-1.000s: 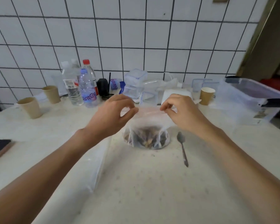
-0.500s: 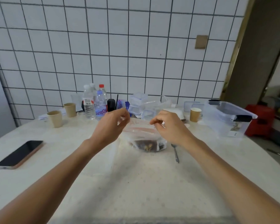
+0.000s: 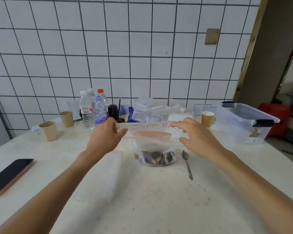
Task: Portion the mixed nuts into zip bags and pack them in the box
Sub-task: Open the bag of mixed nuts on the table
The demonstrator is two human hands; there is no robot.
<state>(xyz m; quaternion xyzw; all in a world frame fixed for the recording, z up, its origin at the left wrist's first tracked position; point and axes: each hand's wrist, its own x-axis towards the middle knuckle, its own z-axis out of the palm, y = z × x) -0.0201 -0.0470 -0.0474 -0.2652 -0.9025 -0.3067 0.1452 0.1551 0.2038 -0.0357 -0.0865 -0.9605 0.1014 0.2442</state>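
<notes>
"Ganten" on bottle (image 3: 101, 112) label

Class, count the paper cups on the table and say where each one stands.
3. Two paper cups stand at the far left, near the bottles; one stands right, beside the clear box. Clutter may hide more.

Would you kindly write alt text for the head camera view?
Both hands, left hand and right hand, hold a zip bag of mixed nuts by its top over a table, beside a spoon.
</notes>
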